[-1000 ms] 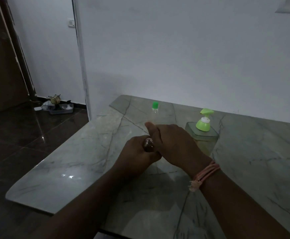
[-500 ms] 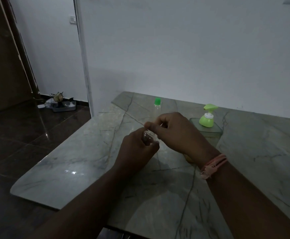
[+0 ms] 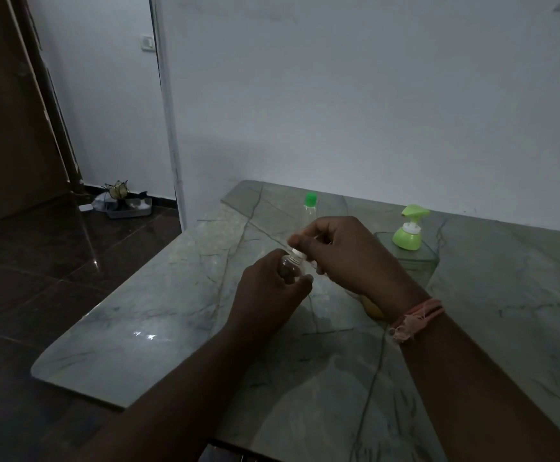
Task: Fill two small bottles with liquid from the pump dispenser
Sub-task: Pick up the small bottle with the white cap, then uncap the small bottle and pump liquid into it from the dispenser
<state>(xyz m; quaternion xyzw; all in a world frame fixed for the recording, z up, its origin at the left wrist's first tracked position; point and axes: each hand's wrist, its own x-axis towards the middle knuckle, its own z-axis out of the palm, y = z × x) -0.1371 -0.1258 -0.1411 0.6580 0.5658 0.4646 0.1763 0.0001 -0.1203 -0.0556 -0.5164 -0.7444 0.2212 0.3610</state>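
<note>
Cap lifted from the first small bottle

Head view: the small bottle [image 3: 291,265] is gripped by the left hand [image 3: 267,296] above the desk [image 3: 178,311]; its white cap [image 3: 297,252], covered a second ago, is now pinched by the right hand [image 3: 345,255]. Filling is judged next; the pump dispenser [image 3: 410,232] and the green-capped bottle [image 3: 310,205] stand behind.

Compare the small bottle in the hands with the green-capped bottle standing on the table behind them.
The held bottle is gripped by the left hand above the table, while the green-capped bottle stands untouched and upright farther back. The held bottle shows a white top at its neck, where the right hand pinches; the other's cap is green. Both look small and clear.
</note>
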